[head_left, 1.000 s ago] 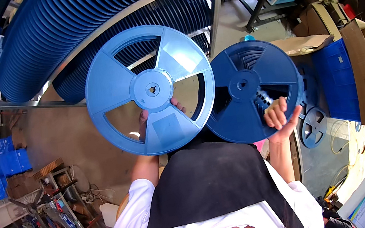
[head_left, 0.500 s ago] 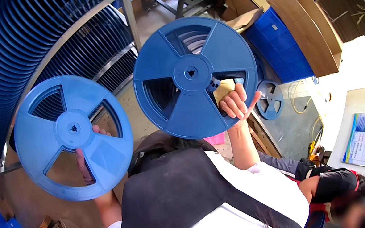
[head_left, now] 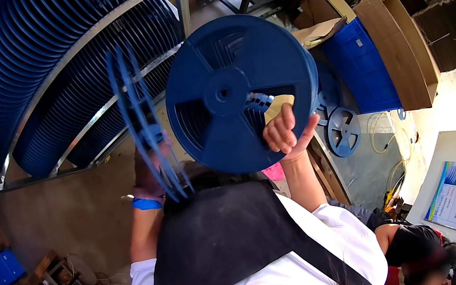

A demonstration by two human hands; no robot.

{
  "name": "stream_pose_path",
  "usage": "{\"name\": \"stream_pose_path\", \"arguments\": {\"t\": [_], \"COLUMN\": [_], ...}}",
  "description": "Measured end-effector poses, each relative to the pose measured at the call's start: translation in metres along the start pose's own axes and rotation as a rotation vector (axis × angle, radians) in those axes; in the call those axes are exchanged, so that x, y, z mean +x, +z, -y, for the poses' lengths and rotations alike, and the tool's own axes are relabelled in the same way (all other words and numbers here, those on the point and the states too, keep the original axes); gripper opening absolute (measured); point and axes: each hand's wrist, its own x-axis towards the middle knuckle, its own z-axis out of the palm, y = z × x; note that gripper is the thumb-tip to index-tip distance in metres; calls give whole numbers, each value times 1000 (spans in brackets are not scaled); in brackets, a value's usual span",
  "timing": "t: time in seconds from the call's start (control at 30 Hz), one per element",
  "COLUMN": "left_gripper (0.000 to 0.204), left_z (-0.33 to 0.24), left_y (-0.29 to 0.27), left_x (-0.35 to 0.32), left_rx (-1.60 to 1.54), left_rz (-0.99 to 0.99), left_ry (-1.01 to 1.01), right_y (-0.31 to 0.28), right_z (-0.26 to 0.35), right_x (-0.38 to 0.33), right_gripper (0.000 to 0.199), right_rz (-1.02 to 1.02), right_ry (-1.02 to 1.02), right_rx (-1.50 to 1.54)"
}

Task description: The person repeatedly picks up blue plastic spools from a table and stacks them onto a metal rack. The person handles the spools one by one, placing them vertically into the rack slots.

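Note:
On the right, my right hand [head_left: 286, 133] is closed around the lower right part of a stack of blue plastic reels [head_left: 228, 142]. My fingers come through a window in the front reel, and the stack's round face is toward me. Layered rims show through the windows and along the right edge. At the left, a blue reel [head_left: 152, 133] is turned almost edge-on and smeared by motion. My left hand [head_left: 148, 170], above a blue wristband [head_left: 147, 203], grips it near the hub. Shadow and blur hide most of those fingers.
Rows of blue reels [head_left: 22, 85] stand in a metal rack [head_left: 182, 6] at the upper left. To the right are a blue crate [head_left: 358, 62], a cardboard box [head_left: 398, 50] and a loose reel [head_left: 343, 131] on a grey surface. A person [head_left: 411, 245] is at lower right.
The left reel has swung from face-on to nearly edge-on and moved right, toward the stack. The right-hand stack has stayed about in place. The view has shifted slightly.

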Motion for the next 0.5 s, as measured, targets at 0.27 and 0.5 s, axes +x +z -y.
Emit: {"name": "stream_pose_path", "arguments": {"t": [0.27,0.5], "left_gripper": [84,78], "left_z": [59,39], "left_y": [31,10], "left_x": [31,14], "left_rx": [-161,-607], "left_rz": [276,538], "left_ry": [-12,-255], "right_y": [55,86], "right_z": [-68,-88], "right_x": [17,35], "right_gripper": [52,36], "right_rz": [-114,-66], "right_ry": [503,689], "right_rx": [-403,-791]}}
